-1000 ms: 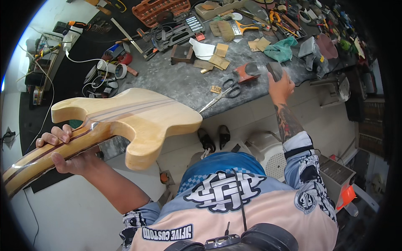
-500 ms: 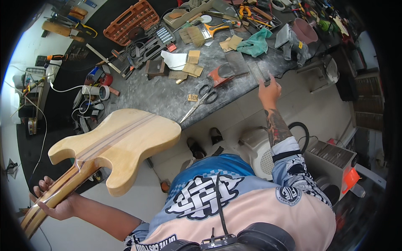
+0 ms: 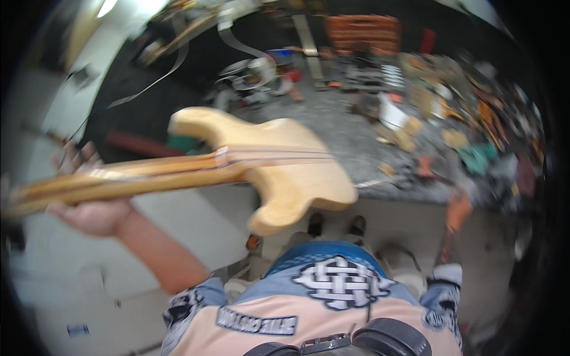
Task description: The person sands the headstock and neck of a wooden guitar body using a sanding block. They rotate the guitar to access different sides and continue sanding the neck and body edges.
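The left hand (image 3: 98,217) is closed around the neck of the guitar (image 3: 294,142), passing beneath it, with fingers on the far side and thumb on the near side. The guitar lies across the left and centre of the view, back face up, its body overlapping the front edge of the bench (image 3: 335,115); contact between the two cannot be determined. The scissors (image 3: 396,179) lie on the bench, tip just beside the body's end. The right hand (image 3: 458,210) is at the bench's front edge, below the green cloth (image 3: 478,158); motion blur obscures its grip, so its state cannot be determined.
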Demonstrator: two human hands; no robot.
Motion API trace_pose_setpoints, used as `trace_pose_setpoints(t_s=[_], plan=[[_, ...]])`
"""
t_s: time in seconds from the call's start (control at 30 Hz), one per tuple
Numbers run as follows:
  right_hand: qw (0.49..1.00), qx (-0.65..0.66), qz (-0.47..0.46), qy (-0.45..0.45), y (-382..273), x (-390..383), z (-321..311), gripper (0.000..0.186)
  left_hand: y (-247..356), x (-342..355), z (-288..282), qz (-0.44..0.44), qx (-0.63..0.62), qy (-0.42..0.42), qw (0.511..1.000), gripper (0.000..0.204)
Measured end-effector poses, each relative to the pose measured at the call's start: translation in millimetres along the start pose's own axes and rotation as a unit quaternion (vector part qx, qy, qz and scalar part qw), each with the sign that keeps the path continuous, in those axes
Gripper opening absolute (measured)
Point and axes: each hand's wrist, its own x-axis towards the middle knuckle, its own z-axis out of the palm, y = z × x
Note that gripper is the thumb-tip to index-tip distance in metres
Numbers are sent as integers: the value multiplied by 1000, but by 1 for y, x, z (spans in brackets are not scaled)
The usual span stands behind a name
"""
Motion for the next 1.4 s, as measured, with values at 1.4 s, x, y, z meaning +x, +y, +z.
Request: trace_pose_setpoints(t_s=[1.4], plan=[[916,364,50,-161,-280,42,50,19,-20,9,-140,-39,-59,114,991,22]])
